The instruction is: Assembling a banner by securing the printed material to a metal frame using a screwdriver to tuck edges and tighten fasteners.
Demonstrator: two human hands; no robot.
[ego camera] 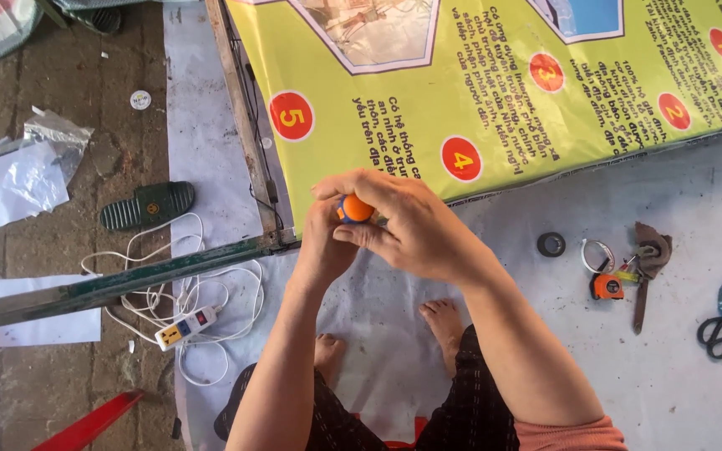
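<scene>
While both your hands are bunched over the small orange and blue tool (354, 209), it sits in mid-air above the white floor sheet (687, 209), just below the lower edge of the yellow banner (495, 92). The fingers of your right hand (407, 221) are closed around it; your left hand (323, 246) cups it from beneath, though how firmly cannot be told.

Risk noted: the tool is small and mostly hidden by your fingers, so a loosened grip would likely send it down towards your bare feet (444, 321), which lie directly under it.

To your left, the dark green metal bar (127, 284) and the wooden batten (240, 117) meet close to your left wrist, and the white cable with its power strip (185, 326) lies looped just below, a likely snag. To your right the sheet is open as far as the tape measure (606, 286), black ring (551, 244) and scissors (720, 330).
</scene>
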